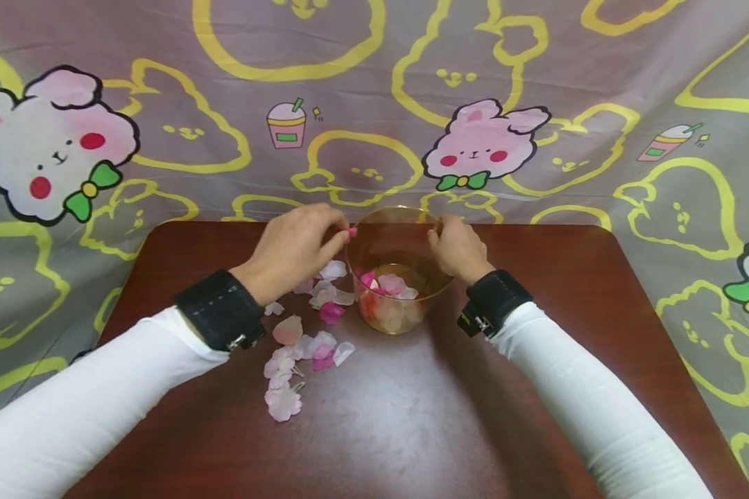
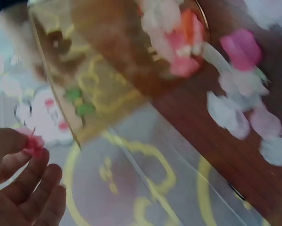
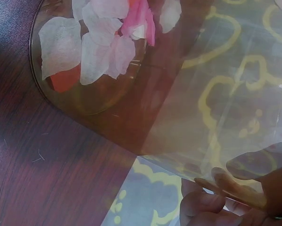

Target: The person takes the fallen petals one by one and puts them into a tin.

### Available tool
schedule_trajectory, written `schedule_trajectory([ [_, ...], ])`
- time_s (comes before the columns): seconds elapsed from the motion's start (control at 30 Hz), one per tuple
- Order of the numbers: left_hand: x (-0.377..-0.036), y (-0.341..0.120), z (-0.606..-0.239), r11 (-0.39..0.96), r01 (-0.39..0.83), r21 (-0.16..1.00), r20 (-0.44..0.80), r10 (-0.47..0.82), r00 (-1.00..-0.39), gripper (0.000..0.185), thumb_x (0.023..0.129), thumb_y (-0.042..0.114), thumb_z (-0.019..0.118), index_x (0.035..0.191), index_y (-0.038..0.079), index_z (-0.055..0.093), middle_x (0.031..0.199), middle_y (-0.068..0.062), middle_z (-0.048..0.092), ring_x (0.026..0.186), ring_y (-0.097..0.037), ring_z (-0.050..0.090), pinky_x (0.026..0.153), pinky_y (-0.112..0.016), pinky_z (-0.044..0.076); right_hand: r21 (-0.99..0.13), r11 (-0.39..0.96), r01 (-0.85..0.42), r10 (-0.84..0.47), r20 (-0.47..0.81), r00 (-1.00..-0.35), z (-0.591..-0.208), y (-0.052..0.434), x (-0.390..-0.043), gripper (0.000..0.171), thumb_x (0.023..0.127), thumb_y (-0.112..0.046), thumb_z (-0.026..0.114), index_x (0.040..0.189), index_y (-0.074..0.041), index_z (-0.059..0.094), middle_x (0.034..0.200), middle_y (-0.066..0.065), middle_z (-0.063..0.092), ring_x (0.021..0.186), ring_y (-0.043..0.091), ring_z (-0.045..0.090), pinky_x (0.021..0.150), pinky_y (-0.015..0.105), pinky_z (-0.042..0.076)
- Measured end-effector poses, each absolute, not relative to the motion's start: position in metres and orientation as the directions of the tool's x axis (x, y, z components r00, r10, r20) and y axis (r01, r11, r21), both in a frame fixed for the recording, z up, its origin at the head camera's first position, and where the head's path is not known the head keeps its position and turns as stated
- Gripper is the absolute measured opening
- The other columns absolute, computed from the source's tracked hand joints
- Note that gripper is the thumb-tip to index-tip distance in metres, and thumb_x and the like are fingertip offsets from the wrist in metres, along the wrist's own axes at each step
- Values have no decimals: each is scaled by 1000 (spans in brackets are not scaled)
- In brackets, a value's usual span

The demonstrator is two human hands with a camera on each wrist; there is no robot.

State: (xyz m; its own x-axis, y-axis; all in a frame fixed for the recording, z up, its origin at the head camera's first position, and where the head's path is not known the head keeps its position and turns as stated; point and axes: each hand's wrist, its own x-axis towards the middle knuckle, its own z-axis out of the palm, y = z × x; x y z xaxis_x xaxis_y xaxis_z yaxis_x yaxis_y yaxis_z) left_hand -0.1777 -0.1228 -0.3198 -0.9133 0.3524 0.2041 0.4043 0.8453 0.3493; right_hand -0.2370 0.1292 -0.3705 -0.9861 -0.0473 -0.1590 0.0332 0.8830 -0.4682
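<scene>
A see-through amber container (image 1: 406, 315) stands on the table with pink, white and red petals (image 1: 392, 285) inside. My left hand (image 1: 302, 239) is at the left of its rim and pinches a small pink petal (image 2: 35, 142) between thumb and fingertips. In the left wrist view that petal is outside the container wall, with a gap between them. On the right side my right hand (image 1: 462, 248) grips the rim, thumb on one face of the wall and fingers on the other, as the right wrist view shows. Loose petals (image 1: 287, 330) lie left of the container.
The brown wooden table (image 1: 387, 430) has rounded back corners. Behind it and at the sides hangs a grey cloth (image 1: 349, 90) printed with yellow outlines and cartoon bunnies. The scattered petals reach from beneath the left hand toward the table's front.
</scene>
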Motion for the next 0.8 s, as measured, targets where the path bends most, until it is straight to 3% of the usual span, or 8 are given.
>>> schedule_trajectory([
  [0.2, -183, -89, -334, 803, 552, 225, 160, 528, -834, 16, 95, 25, 70, 96, 10, 76, 85, -3, 73, 78, -21, 65, 73, -38, 53, -464, 885, 33, -42, -151, -988, -372, 128, -237, 24, 104, -31, 47, 98, -10, 55, 85, 7, 54, 84, 29, 58, 69, 42, 41],
  [0.4, -186, -81, -340, 797, 583, 155, 105, 574, -812, 13, 92, 24, 73, 86, 14, 78, 79, 1, 75, 80, -20, 69, 76, -39, 47, -459, 888, 35, -39, -152, -988, -371, 128, -238, 24, 104, -32, 47, 98, -10, 55, 86, 7, 55, 85, 29, 58, 69, 43, 41],
  [0.63, -184, -92, -328, 810, 536, 237, 139, 518, -844, 22, 90, 26, 77, 104, 9, 77, 99, -6, 77, 96, -27, 70, 89, -44, 50, -462, 886, 27, -48, -150, -987, -371, 128, -238, 24, 104, -31, 47, 100, -9, 55, 86, 7, 55, 84, 29, 58, 67, 41, 39],
  [0.8, -182, -130, -327, 846, 400, 354, 195, 351, -916, 25, 95, 25, 70, 111, 6, 74, 110, -12, 75, 104, -31, 69, 91, -48, 53, -471, 882, 22, -57, -153, -987, -370, 128, -237, 23, 105, -30, 48, 99, -8, 55, 84, 7, 53, 82, 28, 57, 65, 39, 38],
])
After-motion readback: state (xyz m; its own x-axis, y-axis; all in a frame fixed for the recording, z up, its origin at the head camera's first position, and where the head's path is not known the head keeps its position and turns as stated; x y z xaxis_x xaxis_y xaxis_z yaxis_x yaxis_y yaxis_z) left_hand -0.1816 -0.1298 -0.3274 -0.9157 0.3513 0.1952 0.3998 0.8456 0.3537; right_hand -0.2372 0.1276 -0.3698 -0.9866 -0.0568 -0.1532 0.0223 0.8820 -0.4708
